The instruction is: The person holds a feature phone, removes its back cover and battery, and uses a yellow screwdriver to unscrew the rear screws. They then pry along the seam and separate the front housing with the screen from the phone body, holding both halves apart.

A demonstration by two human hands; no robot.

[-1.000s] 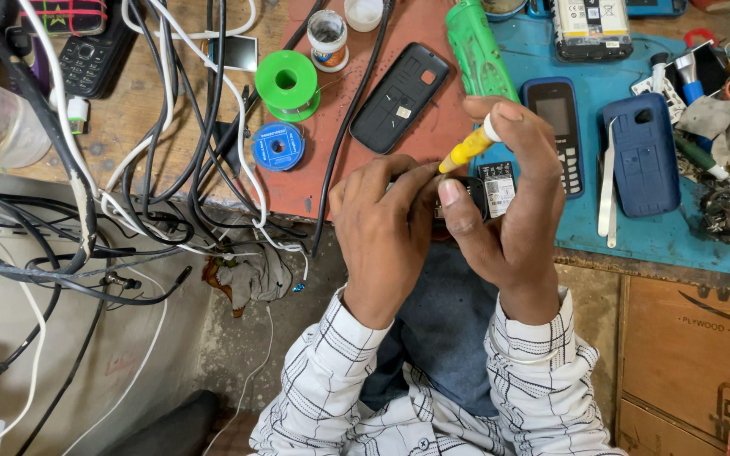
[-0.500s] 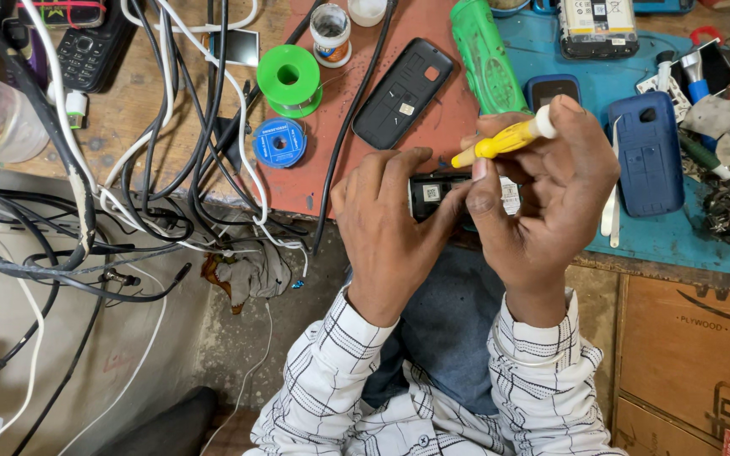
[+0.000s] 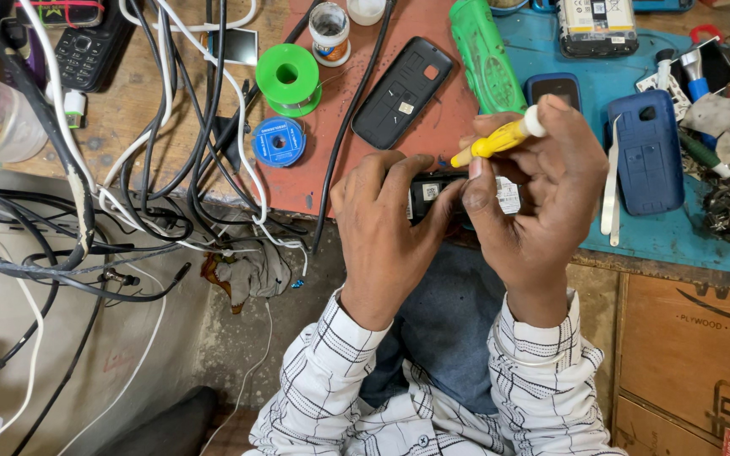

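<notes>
Left hand (image 3: 386,232) grasps small black phone (image 3: 433,192) at worktop (image 3: 154,101) edge; right hand (image 3: 542,190) steadies it too, grip clenched on yellow screwdriver (image 3: 500,138). Beyond: black back cover (image 3: 403,93), green spool (image 3: 288,78).

Both hands meet at the middle, forearms rising from checked sleeves; the left hand (image 3: 382,228) curls its fingers inward in a grip; the right hand (image 3: 542,194) is closed likewise, thumb pressed toward the left fingers.

Obstacles: cable tangle (image 3: 128,169) left, black back cover (image 3: 402,93) ahead, blue phone (image 3: 645,152) right; red mat (image 3: 314,181) patch between seemingly passable.
</notes>
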